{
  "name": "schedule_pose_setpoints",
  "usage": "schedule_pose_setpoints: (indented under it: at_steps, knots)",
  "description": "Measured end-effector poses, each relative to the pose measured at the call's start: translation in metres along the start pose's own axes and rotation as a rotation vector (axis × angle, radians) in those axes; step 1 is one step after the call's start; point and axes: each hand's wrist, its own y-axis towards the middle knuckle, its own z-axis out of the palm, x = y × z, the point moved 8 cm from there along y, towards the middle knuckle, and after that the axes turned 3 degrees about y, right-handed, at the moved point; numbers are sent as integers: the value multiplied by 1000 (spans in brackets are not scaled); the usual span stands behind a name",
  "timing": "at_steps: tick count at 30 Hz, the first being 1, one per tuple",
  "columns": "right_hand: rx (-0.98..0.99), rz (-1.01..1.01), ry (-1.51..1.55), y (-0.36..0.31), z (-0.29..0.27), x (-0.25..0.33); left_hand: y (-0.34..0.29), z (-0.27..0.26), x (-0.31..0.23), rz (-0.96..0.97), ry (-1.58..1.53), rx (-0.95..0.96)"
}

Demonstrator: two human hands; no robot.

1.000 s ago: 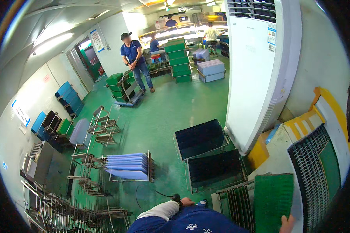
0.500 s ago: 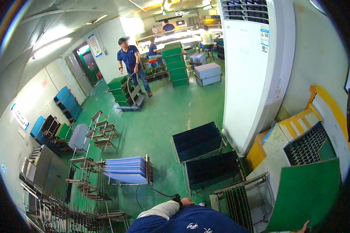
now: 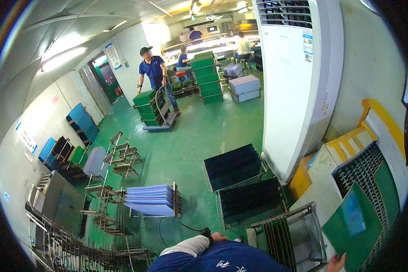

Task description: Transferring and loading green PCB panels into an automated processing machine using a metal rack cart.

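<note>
right hand (image 3: 336,262) cut off, left hand (image 3: 216,236) perhaps half hidden

left hand (image 3: 218,236) by chest; right hand (image 3: 336,262) fingertips showing low

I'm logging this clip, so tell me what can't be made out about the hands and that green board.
- Right hand: head view, cut off by the lower edge; only fingertips show at the green board, grip unclear.
- Left hand: mostly hidden behind the person's own blue-clad body; whether it holds anything is unclear.
- Metal rack: its lower part is cut off.
</note>
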Motion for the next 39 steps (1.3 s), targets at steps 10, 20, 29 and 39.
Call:
schedule_pose_setpoints:
  at_steps: [10,20,29,39]
  knots:
    - [-255,848,952,-13,54,-39,-11,-6,-3,6,1,-51]
    - [-227,845,879,-14,68,-28,-9,-5,-2,4,-7,-40]
    - [-257,804,811,5,46,-45,-20,-5,-2,-5,-46,-55]
    - [-133,788,892,17,29,-64,-28,-8,-8,-52,-68,-63]
